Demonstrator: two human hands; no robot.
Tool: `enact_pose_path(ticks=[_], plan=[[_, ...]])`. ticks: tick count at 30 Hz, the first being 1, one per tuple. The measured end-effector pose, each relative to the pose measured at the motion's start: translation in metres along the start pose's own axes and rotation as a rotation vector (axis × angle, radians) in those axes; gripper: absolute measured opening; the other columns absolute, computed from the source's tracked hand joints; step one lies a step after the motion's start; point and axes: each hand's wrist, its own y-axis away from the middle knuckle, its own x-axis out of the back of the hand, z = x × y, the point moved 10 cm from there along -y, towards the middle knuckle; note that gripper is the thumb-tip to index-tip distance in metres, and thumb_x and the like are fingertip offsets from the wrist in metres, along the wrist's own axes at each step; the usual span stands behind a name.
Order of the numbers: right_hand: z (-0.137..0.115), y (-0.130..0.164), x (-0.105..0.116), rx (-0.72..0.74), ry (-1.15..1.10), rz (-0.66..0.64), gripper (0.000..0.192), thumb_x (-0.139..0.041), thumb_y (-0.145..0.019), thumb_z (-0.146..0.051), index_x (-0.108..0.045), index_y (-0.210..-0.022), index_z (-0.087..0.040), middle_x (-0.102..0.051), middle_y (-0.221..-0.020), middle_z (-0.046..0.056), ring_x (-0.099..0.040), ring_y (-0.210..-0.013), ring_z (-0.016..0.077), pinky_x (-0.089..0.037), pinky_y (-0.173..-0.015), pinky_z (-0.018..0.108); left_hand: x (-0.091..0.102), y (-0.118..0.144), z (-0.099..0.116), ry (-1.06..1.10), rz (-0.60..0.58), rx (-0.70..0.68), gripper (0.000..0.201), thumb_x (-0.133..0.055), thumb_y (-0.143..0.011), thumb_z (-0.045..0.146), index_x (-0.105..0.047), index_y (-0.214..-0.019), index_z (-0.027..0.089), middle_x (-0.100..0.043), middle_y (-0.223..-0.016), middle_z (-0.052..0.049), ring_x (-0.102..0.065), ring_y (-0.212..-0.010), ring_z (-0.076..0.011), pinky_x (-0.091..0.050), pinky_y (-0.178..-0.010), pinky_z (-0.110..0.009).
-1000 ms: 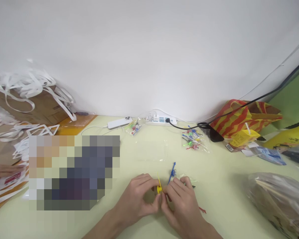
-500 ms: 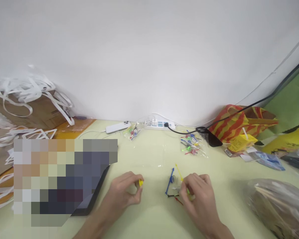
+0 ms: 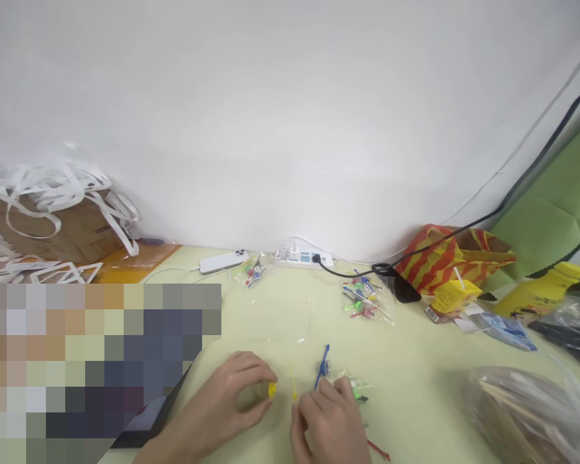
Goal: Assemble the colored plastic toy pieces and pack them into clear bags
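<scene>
The person's left hand (image 3: 232, 403) is pinching a small yellow cap (image 3: 272, 390) between thumb and forefinger, exactly as it was half a second ago, so that grip has not changed. What has changed is the other side: the right hand (image 3: 326, 419) has come back in toward the left from where it was working beside the loose pieces, and it is now grasping a thin yellow stick (image 3: 293, 386) whose upper end is standing just to the right of the cap, close but apparently not touching. A second ago both hands were pressed together around one yellow piece; now the cap and stick are being held as two separate parts, one per hand, which suggests they have been pulled apart and are being lined up again.

Just beyond the right hand's fingertips a blue stick (image 3: 321, 367) is lying on the table (image 3: 415, 367), with a green piece (image 3: 357, 388) to its right and a red stick (image 3: 377, 450) beside the wrist. Farther ahead of both hands, a clear bag of coloured sticks (image 3: 365, 301) is resting untouched.
</scene>
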Motion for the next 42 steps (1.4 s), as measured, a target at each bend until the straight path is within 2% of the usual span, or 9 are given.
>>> enact_pose_path(ticks=[6, 11, 16, 19, 23, 26, 29, 35, 42], plan=[[-0.008, 0.010, -0.024, 0.057, 0.093, -0.063, 0.022, -0.055, -0.073, -0.010, -0.045, -0.057, -0.021, -0.052, -0.048, 0.001, -0.047, -0.057, 0.0182, -0.026, -0.069, 0.037, -0.003, 0.000, -0.003, 0.013, -0.112, 0.048, 0.022, -0.066, -0.079, 0.009, -0.068, -0.095, 0.024, -0.069, -0.095, -0.001, -0.062, -0.096, -0.0189, -0.049, -0.087, -0.029], [-0.018, 0.021, -0.033, 0.103, 0.113, -0.032, 0.030, -0.059, -0.085, -0.021, -0.047, -0.057, -0.021, -0.052, -0.048, 0.000, -0.046, -0.057, 0.0177, -0.029, -0.069, 0.036, 0.001, 0.000, -0.008, 0.015, -0.120, 0.074, 0.021, -0.068, -0.075, 0.008, -0.067, -0.090, 0.023, -0.067, -0.094, 0.000, -0.061, -0.097, -0.0190, -0.047, -0.086, -0.028], [-0.016, 0.013, -0.010, 0.141, 0.031, 0.040, 0.035, -0.052, -0.094, -0.021, -0.045, -0.060, -0.020, -0.049, -0.050, -0.001, -0.044, -0.057, 0.0159, -0.026, -0.066, 0.034, 0.004, -0.001, -0.008, 0.052, -0.128, 0.072, 0.029, -0.080, -0.069, 0.013, -0.065, -0.091, 0.023, -0.068, -0.094, 0.001, -0.060, -0.097, -0.0194, -0.046, -0.090, -0.030], [0.012, -0.002, 0.013, 0.027, -0.020, 0.028, 0.032, -0.050, -0.095, -0.018, -0.046, -0.064, -0.020, -0.050, -0.055, -0.002, -0.045, -0.061, 0.0164, -0.028, -0.069, 0.034, 0.007, -0.001, -0.003, 0.066, -0.114, 0.055, 0.039, -0.087, -0.069, 0.027, -0.066, -0.102, 0.025, -0.068, -0.110, -0.002, -0.058, -0.107, -0.0220, -0.045, -0.097, -0.033], [0.055, -0.014, 0.028, -0.144, 0.053, -0.107, 0.017, -0.053, -0.096, -0.022, -0.059, -0.081, -0.022, -0.061, -0.072, 0.001, -0.052, -0.075, 0.0204, -0.032, -0.081, 0.040, -0.001, -0.003, 0.004, 0.042, -0.133, 0.038, 0.022, -0.078, -0.084, 0.034, -0.070, -0.104, 0.028, -0.066, -0.111, -0.003, -0.058, -0.105, -0.0217, -0.046, -0.093, -0.034], [0.069, -0.013, 0.028, -0.166, 0.097, -0.174, 0.005, -0.061, -0.092, -0.026, -0.064, -0.096, -0.025, -0.068, -0.089, 0.003, -0.057, -0.087, 0.0239, -0.032, -0.088, 0.045, -0.012, -0.003, 0.005, 0.017, -0.137, 0.037, 0.014, -0.077, -0.086, 0.031, -0.074, -0.099, 0.029, -0.066, -0.105, -0.002, -0.058, -0.101, -0.0209, -0.045, -0.090, -0.033], [0.068, -0.007, 0.018, -0.144, 0.092, -0.218, 0.015, -0.062, -0.091, -0.025, -0.064, -0.106, -0.027, -0.069, -0.093, 0.004, -0.058, -0.090, 0.0247, -0.033, -0.090, 0.046, -0.020, -0.002, 0.004, 0.039, -0.132, 0.027, 0.006, -0.078, -0.084, 0.024, -0.076, -0.089, 0.027, -0.065, -0.100, -0.002, -0.058, -0.100, -0.0198, -0.045, -0.089, -0.031], [0.057, 0.000, 0.002, -0.103, 0.053, -0.240, 0.018, -0.058, -0.089, -0.013, -0.062, -0.101, -0.026, -0.069, -0.089, 0.002, -0.059, -0.085, 0.0233, -0.034, -0.087, 0.045, -0.022, 0.000, -0.003, 0.182, -0.176, 0.045, 0.011, -0.072, -0.089, 0.021, -0.079, -0.083, 0.028, -0.065, -0.096, -0.002, -0.061, -0.098, -0.0181, -0.047, -0.088, -0.029], [0.053, -0.003, 0.013, -0.119, -0.030, -0.245, 0.012, -0.058, -0.097, -0.017, -0.064, -0.103, -0.025, -0.071, -0.093, 0.002, -0.060, -0.088, 0.0217, -0.032, -0.090, 0.045, -0.019, 0.000, -0.007, 0.286, -0.184, 0.054, 0.010, -0.074, -0.088, 0.032, -0.080, -0.095, 0.028, -0.070, -0.102, -0.005, -0.064, -0.101, -0.0207, -0.050, -0.092, -0.033]])
